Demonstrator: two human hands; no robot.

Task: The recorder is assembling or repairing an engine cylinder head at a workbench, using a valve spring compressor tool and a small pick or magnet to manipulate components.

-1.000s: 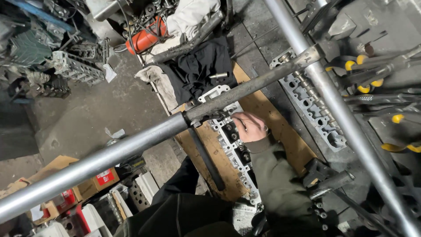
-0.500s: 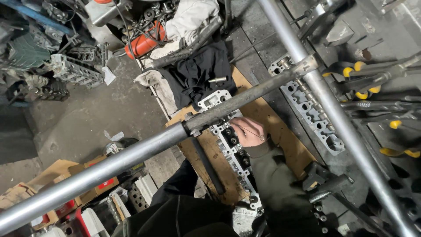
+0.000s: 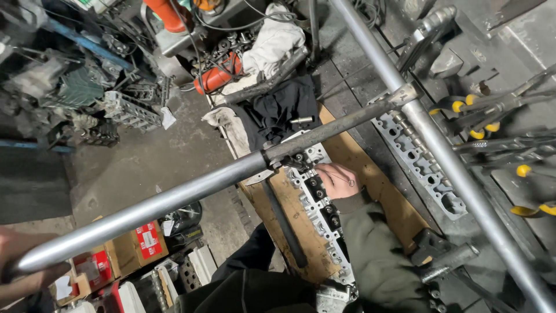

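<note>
The cylinder head point(image 3: 317, 217) lies on the wooden board point(image 3: 370, 191), its long axis running from the near edge, by the person's body, up and away to the left. The right hand point(image 3: 337, 179) rests on its far part, fingers curled loosely – I cannot tell if they grip anything. The left hand point(image 3: 26, 264) closes around the end of the long steel lever point(image 3: 174, 200). I think a slow, even push on the lever – with the right fingers clear of the pressing point – serves best.

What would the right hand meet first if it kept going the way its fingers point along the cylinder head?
The right hand rests on the cylinder head, fingers toward the long lever bar. Going on, it would likely meet the bar's dark fitting first; depth is unclear.
</note>
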